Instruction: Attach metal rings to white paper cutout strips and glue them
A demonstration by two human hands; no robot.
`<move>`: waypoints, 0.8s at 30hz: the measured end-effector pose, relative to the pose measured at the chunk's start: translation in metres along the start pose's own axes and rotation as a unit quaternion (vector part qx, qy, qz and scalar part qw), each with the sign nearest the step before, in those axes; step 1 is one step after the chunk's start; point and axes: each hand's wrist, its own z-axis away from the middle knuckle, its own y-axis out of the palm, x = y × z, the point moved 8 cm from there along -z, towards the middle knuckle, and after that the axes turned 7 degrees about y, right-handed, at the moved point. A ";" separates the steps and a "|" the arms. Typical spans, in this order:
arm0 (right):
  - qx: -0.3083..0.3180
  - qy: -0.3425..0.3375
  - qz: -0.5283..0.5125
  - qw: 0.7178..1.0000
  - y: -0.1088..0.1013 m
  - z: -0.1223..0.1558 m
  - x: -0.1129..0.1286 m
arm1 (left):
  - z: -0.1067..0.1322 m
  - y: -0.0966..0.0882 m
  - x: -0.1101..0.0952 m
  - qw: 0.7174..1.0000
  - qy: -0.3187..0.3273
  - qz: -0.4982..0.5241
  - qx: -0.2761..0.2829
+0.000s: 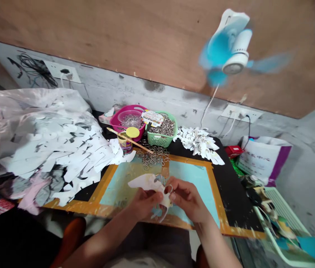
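Observation:
My left hand [146, 203] is closed on a white cut-out piece [143, 181] with an irregular, pointed outline, held over the front of the table. My right hand [186, 193] pinches a metal ring [169, 188] against the right side of this piece. Whether the ring passes through the piece cannot be made out. A second ring-like metal curve shows at the piece's upper edge. Just beyond my hands lies a loose heap of metal rings [155, 157]. Behind it stands a small can [125, 146], with a wooden stick [140, 146] resting across it.
White cut-outs [76, 149] spill from a clear plastic bag [34, 97] at left. A magenta basket [114, 120] and green basket [160, 140] hold metal parts. More white pieces [199, 143] lie right of them. A fan [234, 56] spins above. A pale green crate [288, 216] stands at right.

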 end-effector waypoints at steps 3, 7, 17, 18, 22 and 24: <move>0.014 0.000 -0.037 0.999 -0.001 0.002 -0.005 | 0.000 -0.002 0.007 0.999 -0.004 -0.018 0.035; -0.043 -0.022 0.027 0.998 -0.021 0.004 0.001 | -0.005 -0.010 0.000 0.992 -0.010 -0.118 0.042; -0.135 0.061 0.060 0.987 -0.012 -0.002 -0.014 | -0.001 0.002 -0.007 0.961 0.051 -0.261 0.077; -0.147 0.064 0.037 0.986 -0.011 -0.002 -0.019 | 0.000 0.003 -0.007 0.961 0.053 -0.262 0.070; -0.197 0.061 -0.015 0.978 -0.010 -0.004 -0.029 | -0.001 0.005 -0.008 0.952 0.070 -0.293 0.044; -0.201 0.059 -0.009 0.978 -0.011 -0.006 -0.029 | 0.000 0.003 -0.006 0.945 0.075 -0.316 0.046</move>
